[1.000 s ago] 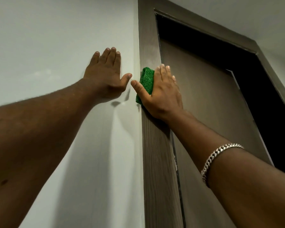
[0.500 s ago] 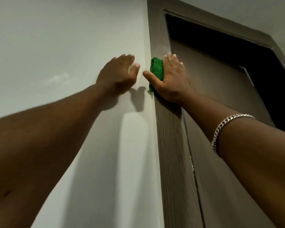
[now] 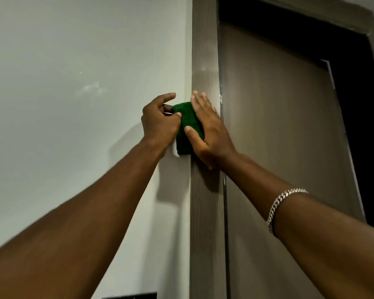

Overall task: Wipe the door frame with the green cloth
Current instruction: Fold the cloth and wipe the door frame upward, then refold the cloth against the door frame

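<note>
The brown wood-grain door frame (image 3: 204,212) runs vertically through the middle of the view. A folded green cloth (image 3: 187,128) lies against the frame's left edge where it meets the wall. My right hand (image 3: 209,132) presses flat on the cloth, with the thumb across it and the fingers pointing up along the frame. My left hand (image 3: 160,123) pinches the cloth's left side between thumb and fingers, off the wall. Part of the cloth is hidden under my right palm.
A pale wall (image 3: 73,83) fills the left half. The brown door (image 3: 279,147) stands ajar to the right of the frame, with a dark gap (image 3: 365,104) beyond it. A silver bracelet (image 3: 281,203) circles my right wrist. A dark object (image 3: 130,296) peeks in at the bottom edge.
My left hand has left the wall and closed its fingers on the cloth's left side. My right hand and the cloth sit lower on the frame, with more cloth showing.
</note>
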`<action>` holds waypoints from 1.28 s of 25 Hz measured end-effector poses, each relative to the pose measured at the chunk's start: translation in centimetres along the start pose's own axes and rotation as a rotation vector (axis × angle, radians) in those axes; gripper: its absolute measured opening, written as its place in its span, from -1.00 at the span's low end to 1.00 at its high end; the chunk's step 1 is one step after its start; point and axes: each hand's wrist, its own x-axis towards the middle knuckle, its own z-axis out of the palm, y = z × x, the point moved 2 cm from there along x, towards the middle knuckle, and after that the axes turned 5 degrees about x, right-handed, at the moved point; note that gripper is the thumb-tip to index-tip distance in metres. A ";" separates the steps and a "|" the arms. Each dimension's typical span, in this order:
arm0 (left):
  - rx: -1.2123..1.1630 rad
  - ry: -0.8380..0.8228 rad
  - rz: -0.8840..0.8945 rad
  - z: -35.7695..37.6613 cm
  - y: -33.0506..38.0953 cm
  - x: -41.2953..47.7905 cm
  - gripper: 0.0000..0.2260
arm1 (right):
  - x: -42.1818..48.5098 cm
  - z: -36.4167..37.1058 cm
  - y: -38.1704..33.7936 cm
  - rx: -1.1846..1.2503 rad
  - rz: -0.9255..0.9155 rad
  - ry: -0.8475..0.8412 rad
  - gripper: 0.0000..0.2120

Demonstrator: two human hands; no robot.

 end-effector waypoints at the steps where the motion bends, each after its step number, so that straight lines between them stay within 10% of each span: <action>1: -0.051 -0.003 -0.057 -0.6 -0.6 -1.8 -0.58 | -2.5 0.2 -0.7 0.088 0.066 0.072 -0.31; 8: -0.156 0.029 -0.483 -5.8 -4.4 -23.0 -0.64 | -23.6 1.4 -8.9 0.676 0.671 0.345 -0.39; 17: 0.534 0.047 -1.171 -12.4 -11.7 -63.6 -0.76 | -60.7 4.1 -20.4 0.444 1.541 -0.336 -0.59; 24: 0.706 -0.215 -1.471 -15.8 -16.9 -83.9 -0.73 | -80.6 5.8 -24.4 0.308 1.676 -0.864 -0.61; 32: 0.789 -0.723 -1.355 -17.4 -21.9 -90.6 -0.76 | -90.5 8.2 -25.7 0.222 1.621 -1.089 -0.64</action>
